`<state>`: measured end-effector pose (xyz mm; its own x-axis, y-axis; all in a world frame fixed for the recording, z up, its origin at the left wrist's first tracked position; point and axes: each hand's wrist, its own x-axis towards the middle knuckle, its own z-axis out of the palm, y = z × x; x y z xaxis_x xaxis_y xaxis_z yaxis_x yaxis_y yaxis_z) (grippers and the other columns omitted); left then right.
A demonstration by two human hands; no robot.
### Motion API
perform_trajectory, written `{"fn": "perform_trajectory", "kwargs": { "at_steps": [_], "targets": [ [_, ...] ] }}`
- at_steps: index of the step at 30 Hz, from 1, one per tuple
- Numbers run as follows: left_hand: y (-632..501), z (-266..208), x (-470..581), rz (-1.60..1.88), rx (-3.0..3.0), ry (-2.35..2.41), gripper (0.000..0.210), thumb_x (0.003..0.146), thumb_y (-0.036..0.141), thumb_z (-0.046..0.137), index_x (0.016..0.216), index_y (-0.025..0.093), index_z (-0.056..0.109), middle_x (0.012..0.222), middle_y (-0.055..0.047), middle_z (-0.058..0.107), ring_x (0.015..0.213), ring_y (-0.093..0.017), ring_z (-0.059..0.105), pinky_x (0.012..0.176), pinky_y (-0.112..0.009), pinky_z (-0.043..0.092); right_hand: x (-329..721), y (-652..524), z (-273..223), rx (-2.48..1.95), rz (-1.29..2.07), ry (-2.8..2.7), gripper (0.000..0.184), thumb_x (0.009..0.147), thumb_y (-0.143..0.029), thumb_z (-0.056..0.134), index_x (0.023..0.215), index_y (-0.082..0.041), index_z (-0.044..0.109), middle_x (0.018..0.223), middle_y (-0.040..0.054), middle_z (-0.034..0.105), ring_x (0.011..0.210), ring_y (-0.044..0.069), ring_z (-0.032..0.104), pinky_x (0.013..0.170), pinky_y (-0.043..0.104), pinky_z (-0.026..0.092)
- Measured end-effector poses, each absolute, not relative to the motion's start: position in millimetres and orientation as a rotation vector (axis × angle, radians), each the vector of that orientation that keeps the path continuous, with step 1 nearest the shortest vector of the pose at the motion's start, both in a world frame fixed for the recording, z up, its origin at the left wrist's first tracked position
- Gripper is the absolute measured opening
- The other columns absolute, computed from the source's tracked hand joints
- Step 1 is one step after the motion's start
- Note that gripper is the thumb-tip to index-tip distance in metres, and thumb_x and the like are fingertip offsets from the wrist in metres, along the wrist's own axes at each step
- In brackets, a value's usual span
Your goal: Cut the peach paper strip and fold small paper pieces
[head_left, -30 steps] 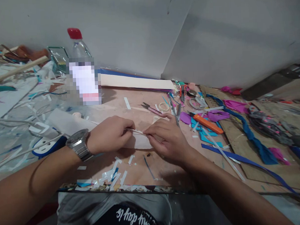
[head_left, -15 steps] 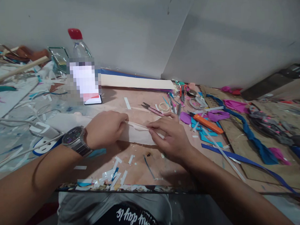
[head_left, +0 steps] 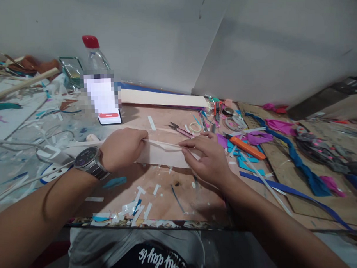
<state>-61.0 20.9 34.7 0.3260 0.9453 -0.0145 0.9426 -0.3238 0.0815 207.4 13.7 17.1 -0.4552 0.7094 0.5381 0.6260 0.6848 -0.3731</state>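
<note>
A pale strip, paper or thin cloth (head_left: 161,155), stretches between my two hands over the middle of the table, its upper edge folded over in a narrow roll. My left hand (head_left: 123,149), with a watch on the wrist, is closed on the strip's left part, fingers curled under. With thumb and fingertips my right hand (head_left: 205,156) pinches the folded edge farther right. Just beyond the right hand lie small pointed scissors (head_left: 180,129) and a cream tape roll (head_left: 195,127).
A phone (head_left: 102,97), partly blurred, leans on a red-capped bottle (head_left: 91,42). At right lie an orange utility knife (head_left: 246,146), blue and purple scraps, and a cardboard sheet (head_left: 281,177). White cables and a power strip (head_left: 52,172) are at left; paper snippets (head_left: 138,205) litter the front edge.
Both hands have shifted slightly away from me, carrying the pale strip with them. The strip's folded edge looks straighter and more lifted. My right hand also moved a little to the right.
</note>
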Motion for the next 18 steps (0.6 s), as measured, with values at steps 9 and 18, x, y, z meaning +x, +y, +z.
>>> {"fn": "perform_trajectory", "kwargs": {
  "at_steps": [9,18],
  "targets": [
    [29,28,-72,0.000,2.516,1.805,0.025,0.090,0.017,0.039,0.088,0.020,0.063,0.090,-0.013,0.075,0.084,-0.029,0.069,0.061,-0.035,0.031,209,18,16,-1.038,0.134,-2.193,0.010,0.094,-0.022,0.065,0.099,-0.024,0.073,0.096,0.0015,0.082,0.089,0.023,0.074,0.101,0.046,0.037],
    [24,28,-66,0.205,2.591,1.377,0.032,0.084,0.020,0.052,0.111,0.018,0.069,0.104,-0.010,0.076,0.095,-0.029,0.070,0.082,-0.037,0.046,205,13,13,-0.982,0.227,-2.253,0.012,0.095,-0.019,0.065,0.103,-0.024,0.073,0.099,0.0011,0.082,0.090,0.022,0.074,0.106,0.047,0.034]
  ]
}}
